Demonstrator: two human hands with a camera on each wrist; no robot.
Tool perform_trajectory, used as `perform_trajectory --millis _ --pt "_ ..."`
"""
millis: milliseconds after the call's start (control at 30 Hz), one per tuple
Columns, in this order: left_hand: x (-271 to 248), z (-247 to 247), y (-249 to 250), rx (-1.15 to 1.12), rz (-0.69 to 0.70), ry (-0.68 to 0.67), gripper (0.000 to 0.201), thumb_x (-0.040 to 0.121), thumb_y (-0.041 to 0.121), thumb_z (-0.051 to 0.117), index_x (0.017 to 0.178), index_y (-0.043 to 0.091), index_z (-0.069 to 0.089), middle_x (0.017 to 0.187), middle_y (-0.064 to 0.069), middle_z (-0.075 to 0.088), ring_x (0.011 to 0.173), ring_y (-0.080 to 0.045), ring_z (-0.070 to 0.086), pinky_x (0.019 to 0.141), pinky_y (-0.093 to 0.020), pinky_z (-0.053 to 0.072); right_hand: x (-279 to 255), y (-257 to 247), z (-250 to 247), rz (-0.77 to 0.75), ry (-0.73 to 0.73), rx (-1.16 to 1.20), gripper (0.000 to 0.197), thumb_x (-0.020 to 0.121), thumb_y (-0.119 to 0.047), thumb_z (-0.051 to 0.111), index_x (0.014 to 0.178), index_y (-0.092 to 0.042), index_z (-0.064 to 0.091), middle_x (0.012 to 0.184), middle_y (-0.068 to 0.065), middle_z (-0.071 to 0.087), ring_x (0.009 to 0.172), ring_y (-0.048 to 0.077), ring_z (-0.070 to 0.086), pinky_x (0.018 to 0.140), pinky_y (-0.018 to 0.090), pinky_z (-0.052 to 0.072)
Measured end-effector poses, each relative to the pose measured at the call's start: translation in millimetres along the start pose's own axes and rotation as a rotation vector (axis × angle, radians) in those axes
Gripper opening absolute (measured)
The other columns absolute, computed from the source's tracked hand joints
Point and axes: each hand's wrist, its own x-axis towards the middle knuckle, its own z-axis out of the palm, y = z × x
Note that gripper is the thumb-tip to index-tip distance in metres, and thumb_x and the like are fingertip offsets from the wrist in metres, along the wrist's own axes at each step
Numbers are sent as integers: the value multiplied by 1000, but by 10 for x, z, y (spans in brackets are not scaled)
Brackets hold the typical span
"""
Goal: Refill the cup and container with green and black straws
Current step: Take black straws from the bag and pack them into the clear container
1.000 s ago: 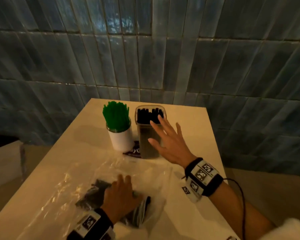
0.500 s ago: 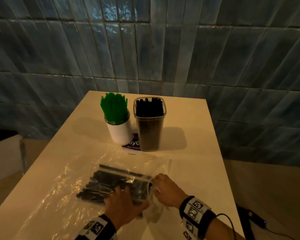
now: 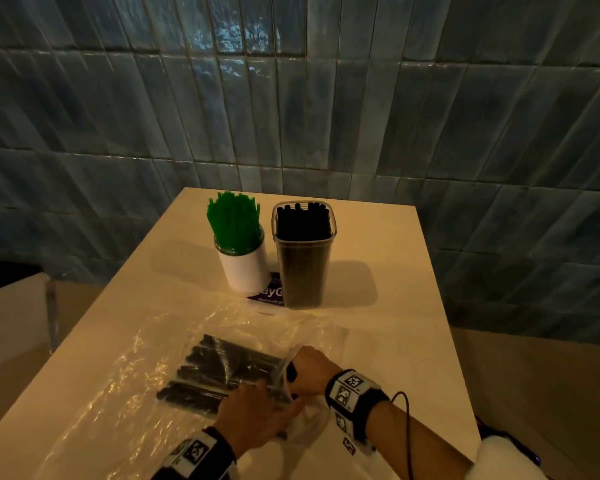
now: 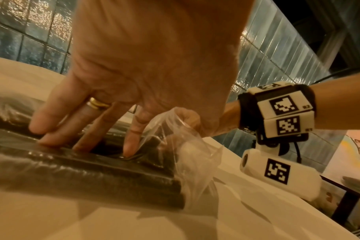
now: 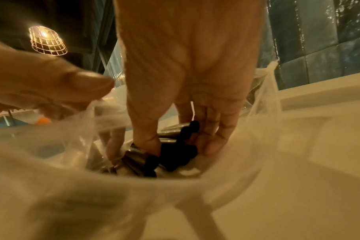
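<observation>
Our flat left hand (image 3: 257,415) should pin the clear plastic bag (image 3: 136,382) while our right hand (image 3: 307,370), fingers curled round the loose black plastic straws (image 5: 175,151), draws them straight out.

Left hand (image 3: 253,415) lies flat, fingers (image 4: 129,146) straight; right hand (image 3: 310,374) reaches forward, fingers seemingly curled.

Green straws (image 3: 234,220) upright in white cup (image 3: 246,271), black straws (image 3: 303,220) filling clear container (image 3: 303,268)

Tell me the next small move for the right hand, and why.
Probably close the grip on a few black straws and draw them out. The right hand is already inside the bag, fingers around the straw ends, while the left hand presses the bundle down.
</observation>
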Motion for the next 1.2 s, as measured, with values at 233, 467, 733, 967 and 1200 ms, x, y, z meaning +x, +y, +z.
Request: perform_trajectory --millis 233,467,733,967,1200 --pt "0 -44 -77 -65 172 17 84 65 84 38 132 33 42 131 7 54 116 -13 52 98 -28 43 39 -117 -1 78 -75 -89 26 80 -22 68 96 -2 65 99 17 63 88 31 61 73 33 49" --pt "16 -18 -152 -32 184 78 86 67 80 43 137 33 34 132 7 51 114 -13 54 97 -30 45 -40 -24 11 123 13 -100 39 81 -45 62 92 -8 63 94 13 61 91 30 62 71 30 43" --pt "4 -165 -115 103 85 84 84 69 77 48 136 28 35 139 0 40 124 -20 43 101 -30 39 -296 158 -61 192 16 -130 55 85 -59 51 106 -9 61 111 13 62 99 30 61 73 29 41" --pt "221 -152 -48 242 206 97 135 37 100 26 148 26 0 156 -9 -10 143 -33 -7 113 -52 2 -729 428 -263 325 6 -189 62 76 -71 55 108 -18 62 109 5 64 98 23 61 70 26 39" --pt "356 -119 -147 199 271 -124 141 30 101 8 147 25 -12 154 -6 -20 142 -28 -16 112 -55 -6 -1295 901 -561 481 -185 58 82 59 -80 57 116 -22 60 106 -1 64 89 14 59 74 23 45"
